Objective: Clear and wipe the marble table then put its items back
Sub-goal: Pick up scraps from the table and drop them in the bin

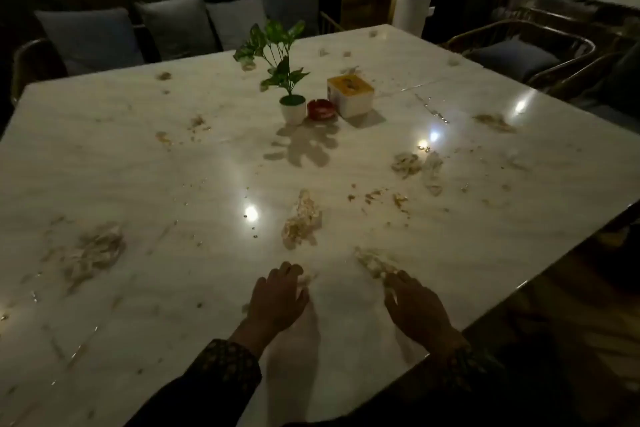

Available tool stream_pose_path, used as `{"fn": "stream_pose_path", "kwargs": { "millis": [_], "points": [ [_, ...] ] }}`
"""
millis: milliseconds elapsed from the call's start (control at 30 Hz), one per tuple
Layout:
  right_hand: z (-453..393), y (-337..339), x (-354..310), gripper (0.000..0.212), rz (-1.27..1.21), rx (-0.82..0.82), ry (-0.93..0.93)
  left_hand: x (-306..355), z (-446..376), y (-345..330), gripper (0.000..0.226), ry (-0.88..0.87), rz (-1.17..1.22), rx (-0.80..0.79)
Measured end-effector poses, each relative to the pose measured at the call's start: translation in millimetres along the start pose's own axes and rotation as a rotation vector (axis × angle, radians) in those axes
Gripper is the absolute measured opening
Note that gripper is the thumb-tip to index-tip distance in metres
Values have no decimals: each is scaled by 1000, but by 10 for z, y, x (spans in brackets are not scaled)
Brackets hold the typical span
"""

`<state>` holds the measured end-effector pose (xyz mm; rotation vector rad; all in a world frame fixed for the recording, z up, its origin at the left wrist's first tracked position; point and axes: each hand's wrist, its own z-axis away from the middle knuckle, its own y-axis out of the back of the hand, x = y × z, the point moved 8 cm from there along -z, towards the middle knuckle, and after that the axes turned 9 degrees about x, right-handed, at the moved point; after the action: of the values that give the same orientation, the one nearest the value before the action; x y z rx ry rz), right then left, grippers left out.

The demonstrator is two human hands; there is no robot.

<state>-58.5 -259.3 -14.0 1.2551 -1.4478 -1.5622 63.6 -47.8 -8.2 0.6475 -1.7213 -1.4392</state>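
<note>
Head view: white marble table (173,156) smeared, crumbed. Left hand (278,298) flat, fingers relaxed; right hand (415,308) touching crumpled tissue (372,263), grip unclear. I'd gather tissues near front edge first; green potted plant (291,94), red ashtray (320,109), yellow-topped box (350,95) at centre, lift off before wiping.

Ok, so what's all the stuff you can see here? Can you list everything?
white marble table: one, white, fills the view, dirty
small green plant in a white pot: one, table centre
red round ashtray: one, right of the pot
white box with a yellow top: one, right of the ashtray
crumpled dirty tissues: several, whitish-brown, scattered
crumbs: many, brownish, scattered
grey cushions: several, on seats behind the table
left hand: near edge, fingers on the table
right hand: near edge, touching a tissue
</note>
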Motion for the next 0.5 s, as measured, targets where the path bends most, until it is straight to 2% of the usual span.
{"fn": "stream_pose_path", "kwargs": {
  "millis": [133,267,333,433,500],
  "points": [
    [232,-220,227,60,26,-54,-148,-210,63,-131,66,224,108,83],
    [77,-187,242,75,17,-59,-241,-251,-25,-300,75,343,131,-19],
    [-32,-201,212,79,-10,-65,-253,-209,-56,-312,66,356,119,-18],
    [-312,-196,166,82,8,-81,-223,-120,-159,-332,27,323,191,74],
    [-512,-250,150,82,22,-129,-191,-83,-236,-365,7,309,323,151]
  ]
}}
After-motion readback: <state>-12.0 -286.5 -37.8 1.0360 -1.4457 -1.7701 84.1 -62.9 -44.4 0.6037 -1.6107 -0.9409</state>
